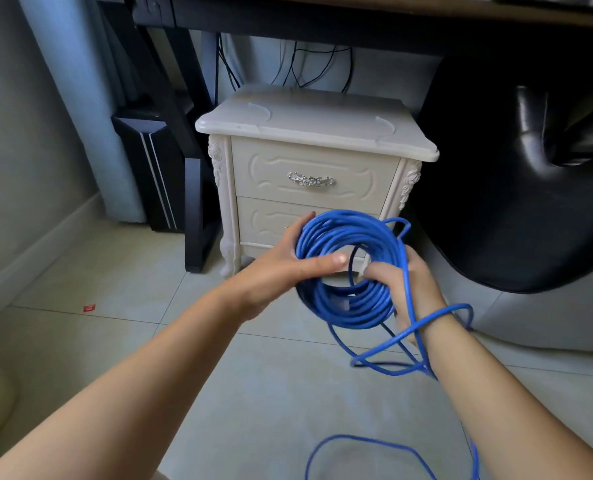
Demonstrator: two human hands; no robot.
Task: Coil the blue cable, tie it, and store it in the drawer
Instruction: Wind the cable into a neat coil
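Plainly, the blue cable (pixel 354 226) is held as a thick coil in mid-air, in front of a cream nightstand (pixel 309 119). The top drawer (pixel 309 161) is seen shut; the one below is partly hidden by the coil. The coil's left side is gripped by the left hand (pixel 281 268), with the thumb laid across the front and the fingers behind. Its right side is clasped by the right hand (pixel 423 289), fingers curled through the centre. A loose strand is looped over the right wrist and down to the tiled floor (pixel 115 306), where more slack lies.
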